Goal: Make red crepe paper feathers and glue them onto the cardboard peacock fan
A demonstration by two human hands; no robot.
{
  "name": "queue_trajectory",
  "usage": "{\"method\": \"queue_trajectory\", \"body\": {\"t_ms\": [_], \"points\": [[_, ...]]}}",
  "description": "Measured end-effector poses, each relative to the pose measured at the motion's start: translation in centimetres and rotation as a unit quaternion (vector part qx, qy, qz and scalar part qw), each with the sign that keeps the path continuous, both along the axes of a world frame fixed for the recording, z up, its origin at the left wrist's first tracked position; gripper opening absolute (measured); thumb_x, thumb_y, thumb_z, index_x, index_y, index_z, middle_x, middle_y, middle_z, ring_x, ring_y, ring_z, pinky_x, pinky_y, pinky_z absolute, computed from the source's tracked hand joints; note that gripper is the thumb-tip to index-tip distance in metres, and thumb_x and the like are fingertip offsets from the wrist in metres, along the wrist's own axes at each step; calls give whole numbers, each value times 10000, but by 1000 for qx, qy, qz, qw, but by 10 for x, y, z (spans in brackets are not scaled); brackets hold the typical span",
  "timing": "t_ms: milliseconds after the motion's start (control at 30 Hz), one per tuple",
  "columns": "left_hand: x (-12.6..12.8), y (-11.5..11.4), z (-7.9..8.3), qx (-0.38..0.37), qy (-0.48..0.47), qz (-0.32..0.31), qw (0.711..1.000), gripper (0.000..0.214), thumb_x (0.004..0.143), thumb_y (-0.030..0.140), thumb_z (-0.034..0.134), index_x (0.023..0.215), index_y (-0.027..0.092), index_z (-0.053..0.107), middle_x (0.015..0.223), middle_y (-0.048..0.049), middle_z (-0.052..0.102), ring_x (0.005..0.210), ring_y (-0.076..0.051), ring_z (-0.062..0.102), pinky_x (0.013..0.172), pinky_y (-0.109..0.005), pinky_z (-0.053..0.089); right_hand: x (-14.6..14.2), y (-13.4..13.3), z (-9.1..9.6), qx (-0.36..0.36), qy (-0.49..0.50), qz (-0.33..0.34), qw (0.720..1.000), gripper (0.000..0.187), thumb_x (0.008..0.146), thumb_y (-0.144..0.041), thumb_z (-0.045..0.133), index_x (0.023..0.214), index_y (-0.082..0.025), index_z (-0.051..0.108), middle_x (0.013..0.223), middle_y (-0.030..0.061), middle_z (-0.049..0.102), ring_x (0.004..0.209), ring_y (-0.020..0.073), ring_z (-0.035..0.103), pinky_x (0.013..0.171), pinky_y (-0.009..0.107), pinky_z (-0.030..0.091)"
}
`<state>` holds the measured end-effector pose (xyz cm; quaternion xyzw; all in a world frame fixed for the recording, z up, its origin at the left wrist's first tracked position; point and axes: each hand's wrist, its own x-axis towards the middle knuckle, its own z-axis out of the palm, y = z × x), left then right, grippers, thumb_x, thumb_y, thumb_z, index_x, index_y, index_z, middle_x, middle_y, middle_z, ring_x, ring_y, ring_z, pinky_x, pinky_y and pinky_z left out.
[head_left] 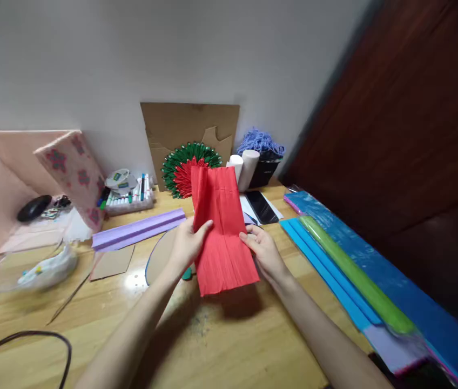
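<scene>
A sheet of red crepe paper (224, 232), folded over along its left side, is held up above the wooden table. My left hand (188, 240) grips its left edge, thumb lying on the front. On the opposite edge, my right hand (261, 246) pinches the paper, with some fingers hidden behind it. Behind the sheet, a round piece of green and red pleated paper (192, 165) leans on a cardboard panel (188, 121). Partly covered by my left hand is a round cardboard piece (158, 256) with a blue edge.
Purple folded paper (140, 228), a cardboard square (113, 262) and a marker box (129, 200) lie left. A phone (262, 207), white rolls (248, 167) and purple yarn (260, 141) stand behind. Blue sheets (326, 265) and a green roll (354, 273) line the right. A cable (30, 333) crosses front left.
</scene>
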<state>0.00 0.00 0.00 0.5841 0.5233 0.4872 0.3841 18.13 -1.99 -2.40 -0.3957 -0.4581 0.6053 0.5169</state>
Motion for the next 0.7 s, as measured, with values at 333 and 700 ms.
{"method": "queue_trajectory", "body": {"t_ms": [333,700], "points": [[-19,5,10,11,-8,114,993,313,747,383,560,831,97,655,897,-95,703,827,-248,621,688,-295,452,14,-8,23,310,-289,76,903,719,586,-325,769,1214,-244,428,1340,107,381,1234,259,394,1006,415,352],[-23,5,16,41,-31,180,982,305,765,366,550,830,85,650,889,-111,707,819,-251,633,677,-300,466,7,-12,12,463,-385,-25,798,423,712,-50,562,1095,-225,522,1128,83,519,1071,214,511,910,396,440]]}}
